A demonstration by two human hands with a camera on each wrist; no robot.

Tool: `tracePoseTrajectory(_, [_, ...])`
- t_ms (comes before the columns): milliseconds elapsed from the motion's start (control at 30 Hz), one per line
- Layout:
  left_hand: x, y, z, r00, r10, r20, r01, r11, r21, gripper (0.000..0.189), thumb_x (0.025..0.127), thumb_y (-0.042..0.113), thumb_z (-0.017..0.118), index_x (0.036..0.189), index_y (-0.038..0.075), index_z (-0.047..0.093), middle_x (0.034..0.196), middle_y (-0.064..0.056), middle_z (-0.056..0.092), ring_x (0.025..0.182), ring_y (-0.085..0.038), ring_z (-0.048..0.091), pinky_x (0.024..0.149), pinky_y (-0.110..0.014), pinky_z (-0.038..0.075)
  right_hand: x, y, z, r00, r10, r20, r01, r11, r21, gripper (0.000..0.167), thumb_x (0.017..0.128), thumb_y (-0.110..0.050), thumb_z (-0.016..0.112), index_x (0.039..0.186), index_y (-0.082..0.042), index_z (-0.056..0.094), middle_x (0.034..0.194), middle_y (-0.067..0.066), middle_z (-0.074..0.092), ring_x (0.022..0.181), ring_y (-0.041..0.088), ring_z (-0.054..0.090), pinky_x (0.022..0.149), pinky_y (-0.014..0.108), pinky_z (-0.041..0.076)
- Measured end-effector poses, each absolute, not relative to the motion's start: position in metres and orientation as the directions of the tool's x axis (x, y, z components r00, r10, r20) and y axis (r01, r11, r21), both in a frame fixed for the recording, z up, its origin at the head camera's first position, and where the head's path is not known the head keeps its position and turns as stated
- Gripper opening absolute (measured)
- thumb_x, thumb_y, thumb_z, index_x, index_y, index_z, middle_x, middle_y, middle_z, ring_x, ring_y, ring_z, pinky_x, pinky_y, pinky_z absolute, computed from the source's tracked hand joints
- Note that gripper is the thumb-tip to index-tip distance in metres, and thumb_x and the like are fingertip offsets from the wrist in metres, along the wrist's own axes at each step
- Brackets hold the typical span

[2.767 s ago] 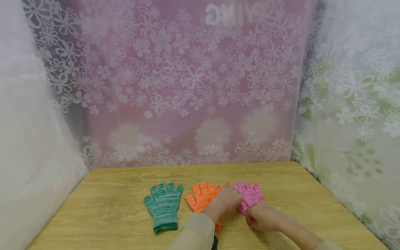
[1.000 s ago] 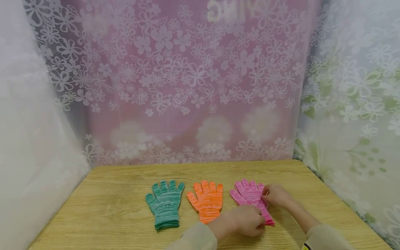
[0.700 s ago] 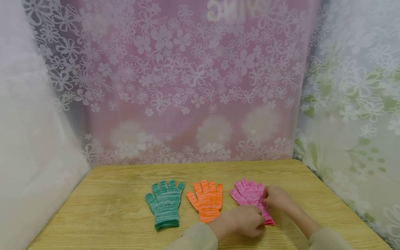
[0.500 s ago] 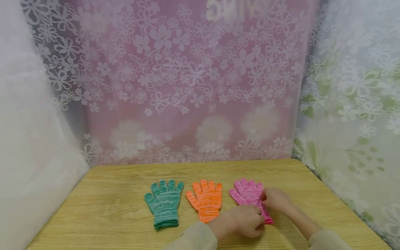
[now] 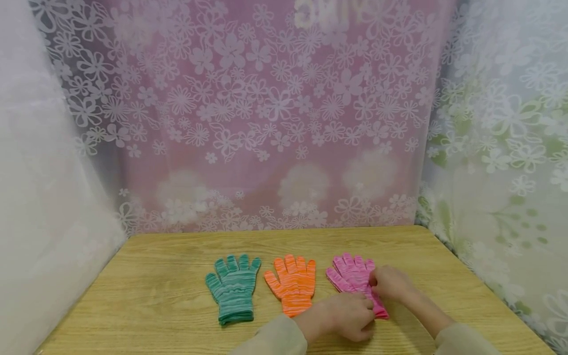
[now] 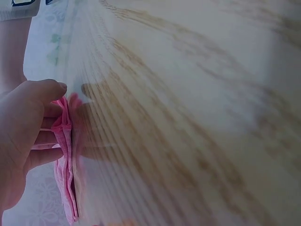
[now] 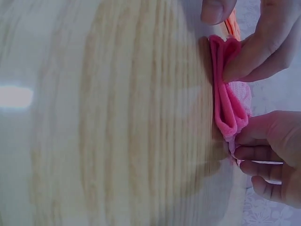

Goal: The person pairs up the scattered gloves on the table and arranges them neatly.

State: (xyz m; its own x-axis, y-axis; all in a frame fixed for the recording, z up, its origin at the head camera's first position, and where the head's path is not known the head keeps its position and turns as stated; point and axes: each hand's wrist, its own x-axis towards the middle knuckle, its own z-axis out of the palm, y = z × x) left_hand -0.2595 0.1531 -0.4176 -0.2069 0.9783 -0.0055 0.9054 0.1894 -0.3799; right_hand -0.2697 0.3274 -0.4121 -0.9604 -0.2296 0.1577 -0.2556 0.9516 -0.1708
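Observation:
A pink knit glove (image 5: 350,275) lies at the right end of the row on the table, fingers pointing away and cuff tilted to the right. My left hand (image 5: 350,313) is over its lower part, fingertips pressing on the cuff; in the right wrist view the thumb of that left hand (image 7: 263,42) stands apart from the folded cuff (image 7: 228,101). With thumb and fingers, my right hand (image 7: 277,148) pinches the glove's right edge just above the cuff. Seen from the left wrist, the pink glove (image 6: 65,165) looks layered.
An orange glove (image 5: 293,281) lies left of the pink one, its lower end partly behind my left forearm. Farther left is a green glove (image 5: 235,291). The wooden table (image 5: 146,296) ends at a pink flowered curtain (image 5: 275,123), with pale curtains on both sides.
Over the longer span, my left hand has come from the glove's fingers down to its cuff, and my right hand has gone up to its right edge. In the last second, hardly anything moves.

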Motion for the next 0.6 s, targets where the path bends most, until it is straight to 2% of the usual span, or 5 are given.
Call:
tracePoseTrajectory(100, [-0.26,0.1528,-0.4178,-0.193,0.981,0.001,0.902,0.177,-0.393,0.023,0.091,0.044,0.049,0.083,0.025,0.06,0.085,0.012,0.05,0.08,-0.002,0.05,0.074,-0.014,0.04,-0.27,0.33,-0.4116,-0.954,-0.24,0.178,-0.27,0.948,-0.168,0.016,0.069,-0.008,0.068,0.063,-0.016,0.056,0.059,-0.008,0.047,0.055,0.01,0.041,0.048,0.029,0.035])
tracePoseTrajectory(267, [-0.2615,0.1529,-0.4175,-0.212,0.977,-0.009,0.917,0.196,-0.347,0.022,0.09,0.046,0.05,0.084,0.026,0.059,0.085,0.013,0.048,0.079,-0.002,0.048,0.072,-0.013,0.039,-0.2689,0.3339,-0.4075,-0.955,-0.22,0.198,-0.25,0.958,-0.14,0.017,0.07,-0.012,0.069,0.062,-0.016,0.054,0.059,-0.007,0.048,0.055,0.01,0.042,0.048,0.03,0.036])
tracePoseTrajectory(600, [-0.2608,0.153,-0.4175,-0.213,0.977,-0.014,0.921,0.197,-0.335,0.022,0.089,0.046,0.051,0.086,0.026,0.059,0.087,0.013,0.049,0.081,-0.002,0.047,0.074,-0.014,0.039,-0.2684,0.3358,-0.4109,-0.975,-0.173,0.142,-0.189,0.976,-0.106,0.017,0.063,-0.012,0.068,0.058,-0.015,0.052,0.056,-0.005,0.045,0.051,0.013,0.039,0.044,0.031,0.034])
